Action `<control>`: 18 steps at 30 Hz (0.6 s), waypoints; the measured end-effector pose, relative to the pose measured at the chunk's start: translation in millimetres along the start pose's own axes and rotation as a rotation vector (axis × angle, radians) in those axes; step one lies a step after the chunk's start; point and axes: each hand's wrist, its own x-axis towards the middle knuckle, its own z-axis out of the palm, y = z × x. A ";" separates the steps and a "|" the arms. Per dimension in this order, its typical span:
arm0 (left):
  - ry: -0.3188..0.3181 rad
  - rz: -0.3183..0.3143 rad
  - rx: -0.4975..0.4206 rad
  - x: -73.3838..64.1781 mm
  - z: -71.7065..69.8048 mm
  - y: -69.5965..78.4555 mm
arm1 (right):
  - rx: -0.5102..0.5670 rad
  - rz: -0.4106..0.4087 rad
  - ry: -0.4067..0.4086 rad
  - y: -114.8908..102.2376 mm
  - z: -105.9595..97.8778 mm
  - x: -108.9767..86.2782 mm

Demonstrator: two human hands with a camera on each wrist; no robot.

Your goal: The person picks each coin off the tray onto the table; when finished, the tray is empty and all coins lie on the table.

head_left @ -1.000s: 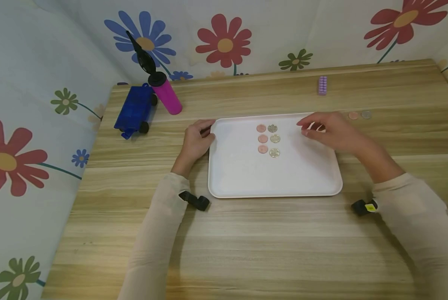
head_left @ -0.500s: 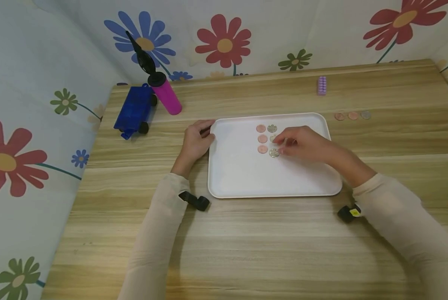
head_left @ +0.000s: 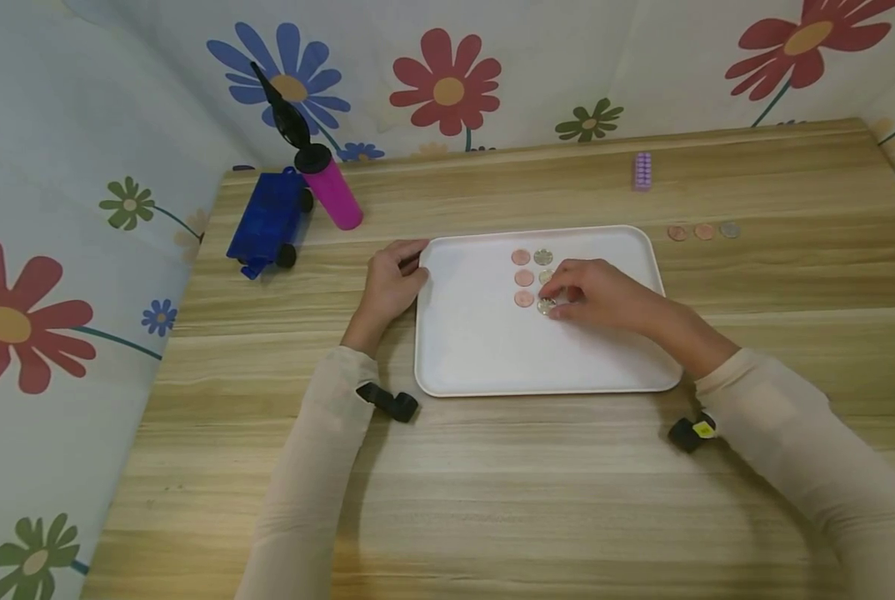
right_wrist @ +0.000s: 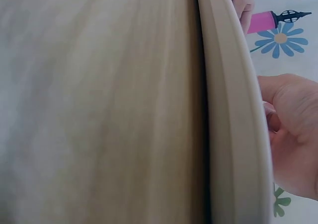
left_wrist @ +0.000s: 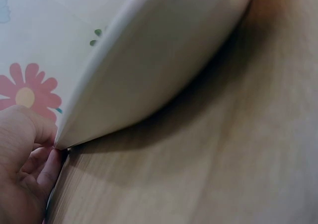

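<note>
A white tray lies on the wooden table. My left hand holds its left rim near the far corner, thumb against the edge; the left wrist view shows thumb and fingers meeting at the tray's rim. On the tray, three copper coins form a column beside three silver coins. My right hand is low over the tray and pinches the nearest silver coin between thumb and fingertips. Its fingers partly cover the middle silver coin. The tray's side hides these fingertips in the right wrist view.
Right of the tray, a row of two copper coins and one silver coin lies on the table. A purple toy brick sits farther back. At back left are a blue toy cart and a pink hand pump with a black nozzle.
My right hand has come left from the tray's far right edge to the silver coins, uncovering a copper coin on the table, and now pinches the nearest silver one. My left hand stays put.
</note>
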 end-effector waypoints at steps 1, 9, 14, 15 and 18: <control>0.000 0.002 0.002 0.0 0.0 -0.4 | -0.002 -0.005 0.003 0.1 0.4 0.1; -0.002 0.008 0.009 0.7 -0.2 0.0 | -0.010 -0.006 0.011 -0.7 0.7 1.1; -0.002 0.001 0.018 0.2 0.0 0.5 | -0.014 0.007 -0.003 -0.7 1.7 2.3; 0.000 0.000 0.018 0.0 0.2 0.4 | -0.015 0.009 -0.006 -0.6 2.0 2.5; 0.001 -0.003 0.012 0.2 1.0 0.2 | -0.021 0.011 -0.012 -0.6 2.1 2.5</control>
